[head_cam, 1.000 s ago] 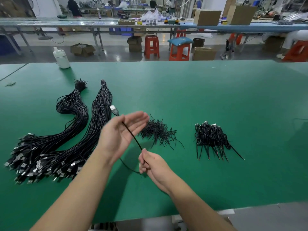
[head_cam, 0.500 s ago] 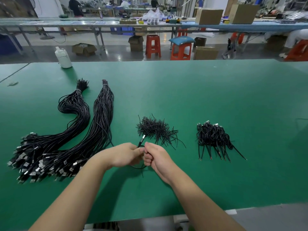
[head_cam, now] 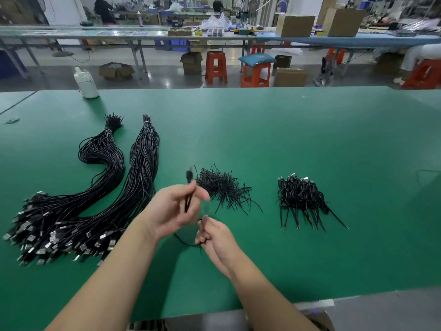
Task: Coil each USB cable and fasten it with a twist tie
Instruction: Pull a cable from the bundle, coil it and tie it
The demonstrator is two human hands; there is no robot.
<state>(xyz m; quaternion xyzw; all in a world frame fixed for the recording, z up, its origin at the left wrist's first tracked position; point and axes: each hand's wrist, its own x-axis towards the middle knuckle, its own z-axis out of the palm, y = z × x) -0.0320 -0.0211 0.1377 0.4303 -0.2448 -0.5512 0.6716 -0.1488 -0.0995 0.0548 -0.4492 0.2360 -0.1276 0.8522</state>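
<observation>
My left hand is raised above the green table and pinches a doubled black USB cable; the plug end sticks up past the fingers. Just below it, my right hand grips the lower loop of the same cable with curled fingers. Both hands are motion-blurred. Two long bundles of uncoiled black USB cables lie to the left. A loose pile of black twist ties sits right behind my hands. A heap of coiled, tied cables lies to the right.
A white plastic bottle stands at the far left edge of the table. Beyond the table are orange stools, cardboard boxes and long workbenches with people at them. The table's near edge runs just under my forearms.
My left hand has lifted away from the right, drawing the cable up into a doubled strand. The right hand stays low holding the loop.
</observation>
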